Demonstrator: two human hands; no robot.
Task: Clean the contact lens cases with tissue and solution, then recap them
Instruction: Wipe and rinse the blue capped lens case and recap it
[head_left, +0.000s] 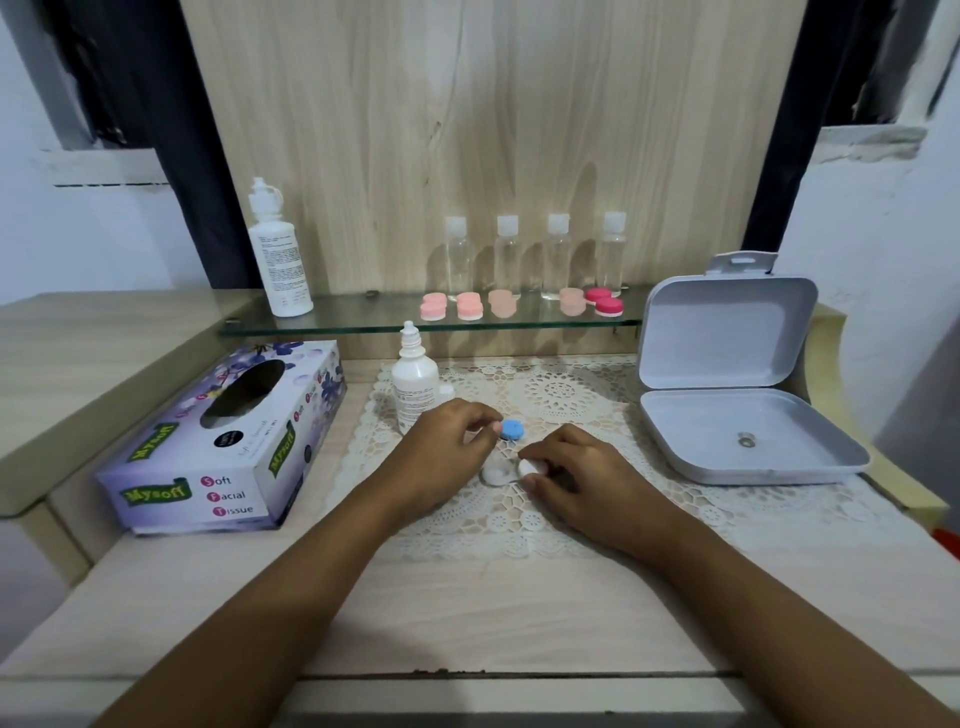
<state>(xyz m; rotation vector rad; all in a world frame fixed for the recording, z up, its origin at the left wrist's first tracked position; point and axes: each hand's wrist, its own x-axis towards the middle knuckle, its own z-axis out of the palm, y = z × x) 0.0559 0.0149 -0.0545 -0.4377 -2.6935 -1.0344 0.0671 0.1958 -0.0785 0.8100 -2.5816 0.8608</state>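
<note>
Left grip (447, 457) and right grip (587, 483) pinch (forearms converging).

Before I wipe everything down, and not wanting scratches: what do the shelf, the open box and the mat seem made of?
Shelf: clear glass, glossy, with a greenish see-through edge. Open box: likely moulded plastic, matte pale grey, rounded corners and a hang tab. Mat: white openwork lace, probably thread, though vinyl cannot be excluded.

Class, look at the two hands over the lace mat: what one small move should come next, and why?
Probably the right hand should lower the small white piece it pinches onto the open well beside it. That well lies uncovered, while the left hand holds the blue cap. Whether the piece is cap or tissue is unclear.
</note>
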